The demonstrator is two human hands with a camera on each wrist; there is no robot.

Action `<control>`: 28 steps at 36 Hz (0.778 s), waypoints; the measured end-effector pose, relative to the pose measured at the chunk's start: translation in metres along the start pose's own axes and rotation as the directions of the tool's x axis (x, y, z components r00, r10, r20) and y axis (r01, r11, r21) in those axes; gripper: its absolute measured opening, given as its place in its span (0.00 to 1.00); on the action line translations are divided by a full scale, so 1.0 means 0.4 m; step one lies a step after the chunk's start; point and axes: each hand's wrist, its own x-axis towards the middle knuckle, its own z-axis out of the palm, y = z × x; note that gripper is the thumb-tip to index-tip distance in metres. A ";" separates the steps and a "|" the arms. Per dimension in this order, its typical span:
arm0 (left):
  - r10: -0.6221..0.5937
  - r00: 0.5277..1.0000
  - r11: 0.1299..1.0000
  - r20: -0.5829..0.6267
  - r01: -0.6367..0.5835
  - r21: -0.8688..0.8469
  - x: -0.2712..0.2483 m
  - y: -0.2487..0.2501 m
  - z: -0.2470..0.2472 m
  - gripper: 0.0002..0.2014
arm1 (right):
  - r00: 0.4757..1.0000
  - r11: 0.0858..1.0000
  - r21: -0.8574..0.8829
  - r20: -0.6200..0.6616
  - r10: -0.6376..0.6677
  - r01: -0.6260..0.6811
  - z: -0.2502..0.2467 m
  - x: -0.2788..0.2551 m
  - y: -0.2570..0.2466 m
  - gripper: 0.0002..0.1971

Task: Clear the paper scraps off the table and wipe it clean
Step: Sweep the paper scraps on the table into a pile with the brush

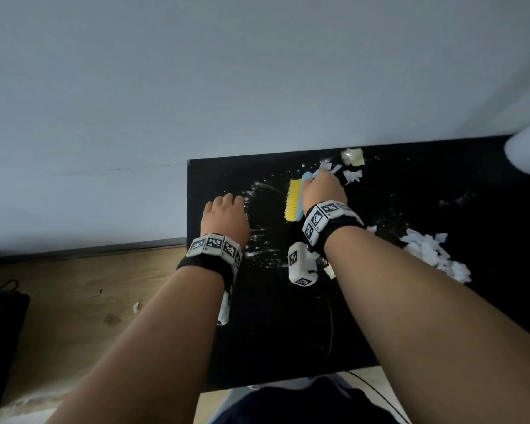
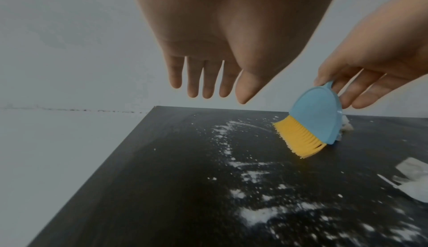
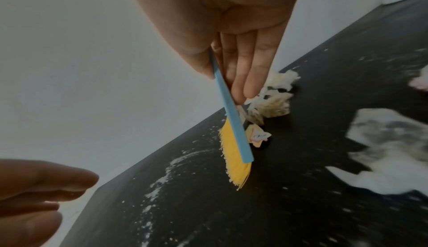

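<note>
Paper scraps [image 1: 435, 255] lie heaped at 3 o'clock on the black table [image 1: 273, 332], white dust [image 1: 260, 246] streaking its middle. Left hand [image 1: 225, 220] hovers with fingers straight, holding nothing. Right hand [image 1: 323, 191] pinches a blue, yellow-bristled brush [image 1: 294, 200], bristles on the tabletop. More scraps [image 1: 351, 166] sit at 12 o'clock against the wall [image 1: 196, 87].

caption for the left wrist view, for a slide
Right hand pinches a blue brush, yellow bristles on the dusty black table.

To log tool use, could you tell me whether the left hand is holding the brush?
No, the right hand pinches the brush, while the left hand hangs empty with straight fingers.
</note>
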 end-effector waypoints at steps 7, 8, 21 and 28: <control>0.087 0.996 0.996 0.013 -0.087 0.011 -0.050 0.037 0.012 0.19 | 0.993 0.995 0.045 -0.066 0.097 -0.094 -0.031 -0.063 0.119 0.18; 0.100 0.995 0.995 0.019 -0.100 0.016 -0.058 0.042 0.014 0.20 | 0.992 0.994 0.038 -0.074 0.106 -0.103 -0.036 -0.073 0.136 0.17; 0.237 0.971 0.969 0.024 -0.238 0.060 -0.139 0.095 0.004 0.21 | 0.972 0.985 0.104 -0.173 0.156 -0.139 -0.110 -0.197 0.229 0.13; 0.283 0.958 0.955 0.032 -0.285 0.083 -0.165 0.105 0.002 0.21 | 0.993 0.994 0.043 -0.063 0.102 -0.100 -0.071 -0.266 0.263 0.13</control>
